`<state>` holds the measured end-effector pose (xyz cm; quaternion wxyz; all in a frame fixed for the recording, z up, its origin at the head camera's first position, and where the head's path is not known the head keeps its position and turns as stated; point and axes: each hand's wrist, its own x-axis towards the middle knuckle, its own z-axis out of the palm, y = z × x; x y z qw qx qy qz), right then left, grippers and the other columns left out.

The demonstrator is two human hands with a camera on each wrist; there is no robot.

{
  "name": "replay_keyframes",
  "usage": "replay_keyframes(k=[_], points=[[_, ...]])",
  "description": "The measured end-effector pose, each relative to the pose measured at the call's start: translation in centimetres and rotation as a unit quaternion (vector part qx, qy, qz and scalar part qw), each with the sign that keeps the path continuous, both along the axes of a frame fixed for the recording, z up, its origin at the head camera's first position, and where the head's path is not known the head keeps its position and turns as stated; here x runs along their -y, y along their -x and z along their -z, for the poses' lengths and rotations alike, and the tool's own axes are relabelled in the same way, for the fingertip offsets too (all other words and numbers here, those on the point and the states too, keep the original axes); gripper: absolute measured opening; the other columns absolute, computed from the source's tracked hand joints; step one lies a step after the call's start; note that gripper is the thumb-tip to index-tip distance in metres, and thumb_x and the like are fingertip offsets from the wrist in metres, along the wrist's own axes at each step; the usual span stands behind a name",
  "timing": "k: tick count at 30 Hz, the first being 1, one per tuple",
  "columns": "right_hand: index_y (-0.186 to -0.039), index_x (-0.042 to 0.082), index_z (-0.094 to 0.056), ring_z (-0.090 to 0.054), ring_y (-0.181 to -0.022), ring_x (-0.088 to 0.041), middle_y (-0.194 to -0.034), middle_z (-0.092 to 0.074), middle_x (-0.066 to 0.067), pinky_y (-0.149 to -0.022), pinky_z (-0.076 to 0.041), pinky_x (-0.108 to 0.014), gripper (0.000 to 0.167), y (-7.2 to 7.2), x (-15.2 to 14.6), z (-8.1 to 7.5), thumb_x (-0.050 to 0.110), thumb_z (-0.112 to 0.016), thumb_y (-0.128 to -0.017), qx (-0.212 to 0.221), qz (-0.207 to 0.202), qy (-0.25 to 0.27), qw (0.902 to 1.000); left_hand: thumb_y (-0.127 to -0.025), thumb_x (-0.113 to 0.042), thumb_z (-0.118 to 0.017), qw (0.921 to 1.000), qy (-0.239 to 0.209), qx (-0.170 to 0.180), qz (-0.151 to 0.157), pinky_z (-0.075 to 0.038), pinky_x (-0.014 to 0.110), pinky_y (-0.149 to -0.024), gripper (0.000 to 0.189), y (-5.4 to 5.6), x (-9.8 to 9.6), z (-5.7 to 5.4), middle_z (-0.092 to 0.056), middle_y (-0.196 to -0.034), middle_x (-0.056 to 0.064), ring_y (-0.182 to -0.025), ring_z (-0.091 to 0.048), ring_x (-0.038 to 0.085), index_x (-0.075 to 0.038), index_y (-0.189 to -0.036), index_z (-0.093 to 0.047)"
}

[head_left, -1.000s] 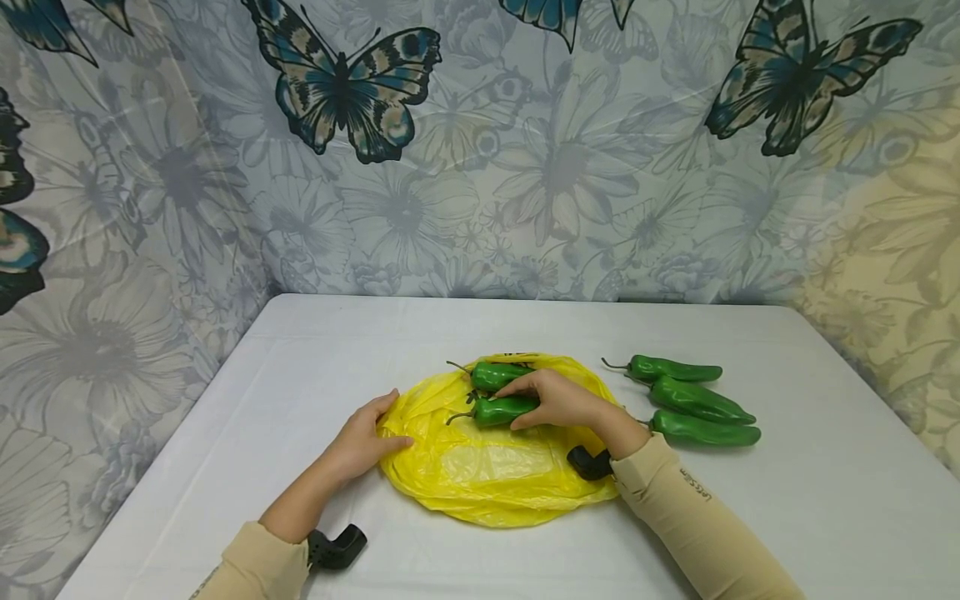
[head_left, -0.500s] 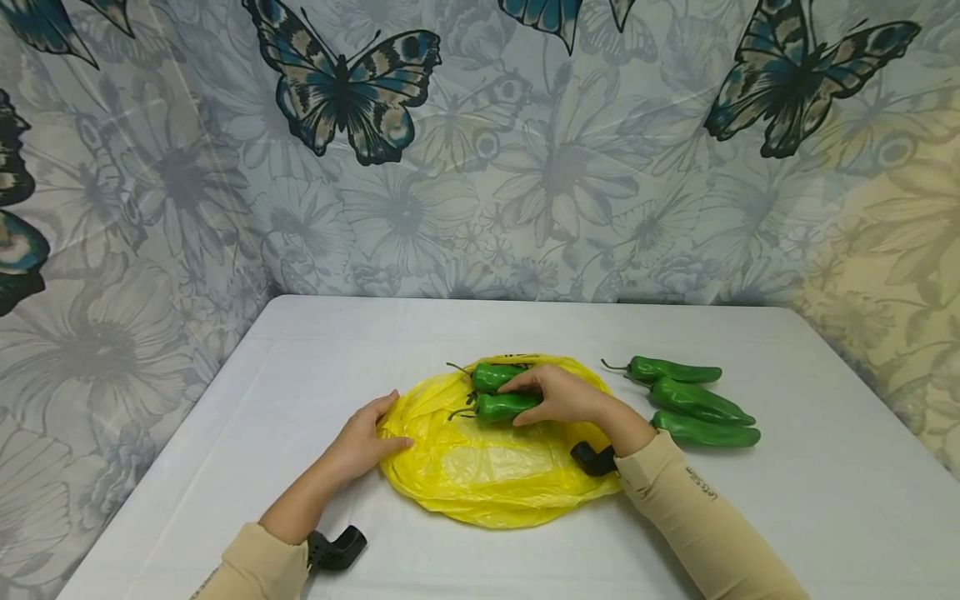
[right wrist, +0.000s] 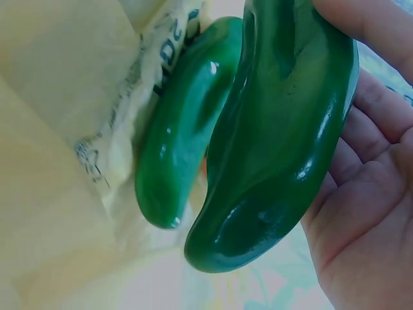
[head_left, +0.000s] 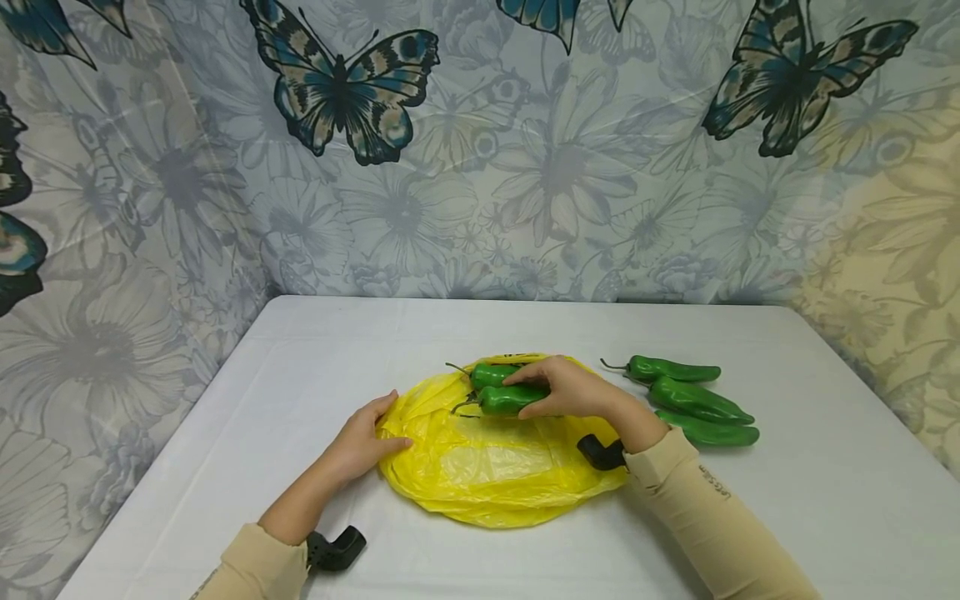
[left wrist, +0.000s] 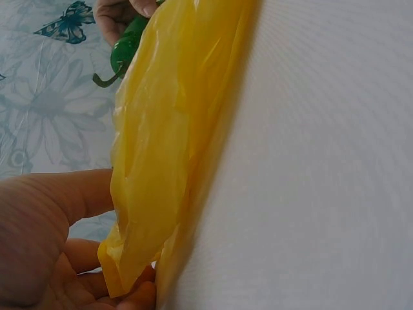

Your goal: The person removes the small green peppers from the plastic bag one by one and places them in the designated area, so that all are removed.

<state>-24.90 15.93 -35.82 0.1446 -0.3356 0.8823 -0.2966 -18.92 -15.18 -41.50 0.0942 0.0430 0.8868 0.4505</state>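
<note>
A crinkled yellow plastic bag (head_left: pixel 495 492) lies on the white table. My left hand (head_left: pixel 360 442) holds its left edge, thumb on top and curled fingers beneath, as the left wrist view of the bag (left wrist: pixel 161 129) shows. In my right hand (head_left: pixel 577 392) is a green chili pepper (head_left: pixel 504 400), pinched between thumb and fingers above the bag, its stem pointing left. Just behind it a second green pepper (head_left: pixel 489 375) rests on the bag. The right wrist view shows the held pepper (right wrist: pixel 277 142) close up, with the other pepper (right wrist: pixel 184 129) beside dark printing on the bag.
Right of the bag lie three more green peppers: a back one (head_left: pixel 675 368), a middle one (head_left: pixel 701 402) and a front one (head_left: pixel 712 430), partly covered by my right sleeve (head_left: pixel 697 492). A butterfly-patterned cloth (head_left: pixel 562 167) hangs behind the table (head_left: pixel 337 333).
My right hand has shifted slightly right and upward, carrying the pepper closer to the one behind it. The left hand and the bag stay in place.
</note>
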Motion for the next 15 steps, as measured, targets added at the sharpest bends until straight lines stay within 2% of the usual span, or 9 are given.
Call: replay_keyframes(k=[7, 15], points=[[-0.124, 0.011, -0.061, -0.061, -0.105, -0.022, -0.125, -0.061, -0.012, -0.087, -0.052, -0.033, 0.046, -0.4, -0.8, -1.0, 0.022, -0.073, -0.08, 0.016, 0.015, -0.003, 0.9998, -0.083, -0.012, -0.068, 1.0, -0.004, 0.001, 0.003, -0.022, 0.051, -0.114, 0.074, 0.0, 0.0, 0.1, -0.029, -0.15, 0.019, -0.14, -0.023, 0.036, 0.001, -0.144, -0.029], [-0.125, 0.009, -0.06, -0.058, -0.114, -0.028, -0.126, -0.06, -0.012, -0.093, -0.05, -0.04, 0.045, -0.8, -2.7, -1.7, 0.015, -0.071, -0.081, -0.018, 0.018, -0.002, 0.9997, -0.083, -0.012, -0.068, 1.0, -0.001, 0.002, -0.002, -0.022, 0.052, -0.113, 0.074, -0.1, 0.0, 0.0, -0.03, -0.15, 0.019, -0.14, -0.024, 0.036, 0.0, -0.145, -0.029]])
